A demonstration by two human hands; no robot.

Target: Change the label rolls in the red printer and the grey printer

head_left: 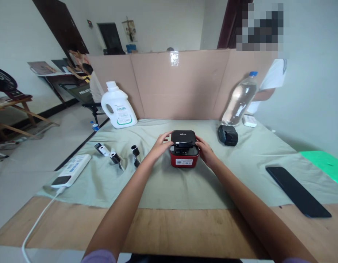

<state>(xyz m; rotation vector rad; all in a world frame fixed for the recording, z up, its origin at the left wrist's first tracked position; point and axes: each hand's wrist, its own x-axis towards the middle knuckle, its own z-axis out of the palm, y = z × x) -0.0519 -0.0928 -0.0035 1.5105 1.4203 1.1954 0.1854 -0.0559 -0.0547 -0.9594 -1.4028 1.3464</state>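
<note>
Both hands, left hand (159, 146) and right hand (206, 151), arms outstretched, clasp the red-and-black device (184, 149) from either side.

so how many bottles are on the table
2: a white jug-style bottle at the back left against the cardboard, and a clear water bottle at the back right. A small bottle stands on the floor, left.
</note>
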